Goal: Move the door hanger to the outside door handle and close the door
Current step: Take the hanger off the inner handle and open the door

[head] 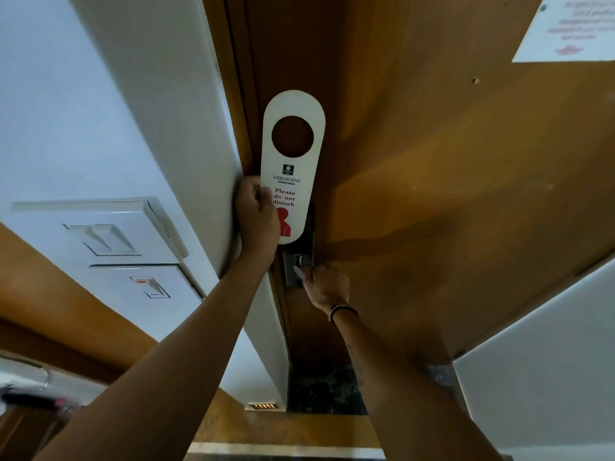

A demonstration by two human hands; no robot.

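A white door hanger (293, 154) with a round hole near its top and red "Please do not disturb" print stands upright in front of the brown wooden door (432, 161). My left hand (256, 217) grips its lower left edge. Just below it, my right hand (324, 282) is closed on the metal door handle (299, 264), which sits on a dark lock plate (311, 224) partly hidden behind the hanger. The door looks shut against its frame.
A white wall edge (173, 134) runs left of the door, with light switches (106, 237) and a second switch panel (149, 286) below. A paper notice (565, 28) is pinned on the door at upper right. A white panel (549, 361) stands at lower right.
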